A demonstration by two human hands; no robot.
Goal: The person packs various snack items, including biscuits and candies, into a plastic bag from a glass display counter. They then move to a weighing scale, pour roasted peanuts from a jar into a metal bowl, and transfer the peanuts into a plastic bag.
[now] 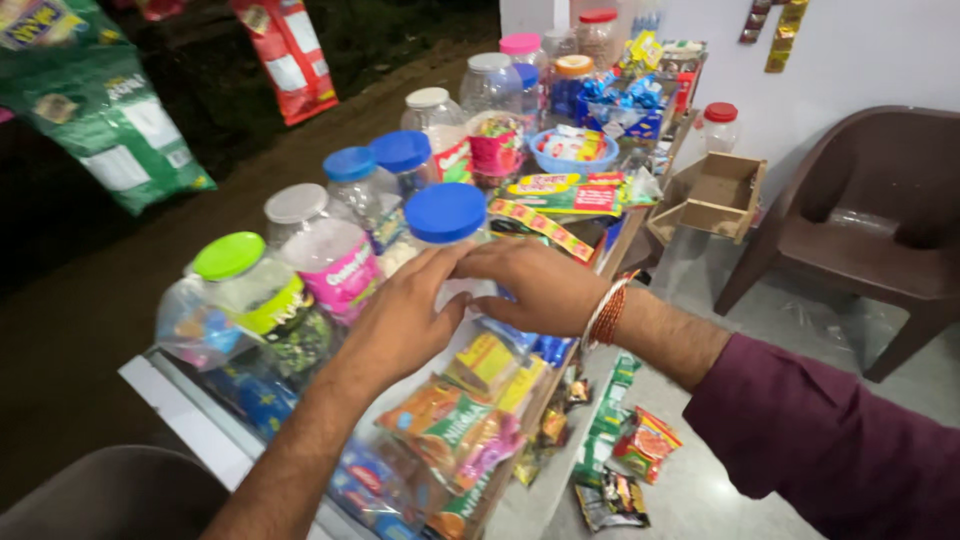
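A clear plastic jar with a blue lid point(444, 213) stands on a crowded shop counter point(190, 415). My left hand point(400, 320) wraps the jar's near left side. My right hand point(535, 285), with red and white bangles at the wrist and a maroon sleeve behind, holds the jar's right side. The jar's body is mostly hidden by my fingers. Beside it stand a green-lidded jar point(250, 290) and a white-lidded jar with a pink label point(325, 250).
Several more lidded jars point(400, 160) fill the counter's far end, with a blue bowl point(572, 152) of sweets. Snack packets point(455, 425) lie under my arms and hang off the front. A wooden box point(712, 195) and brown plastic chair point(870, 220) stand at right.
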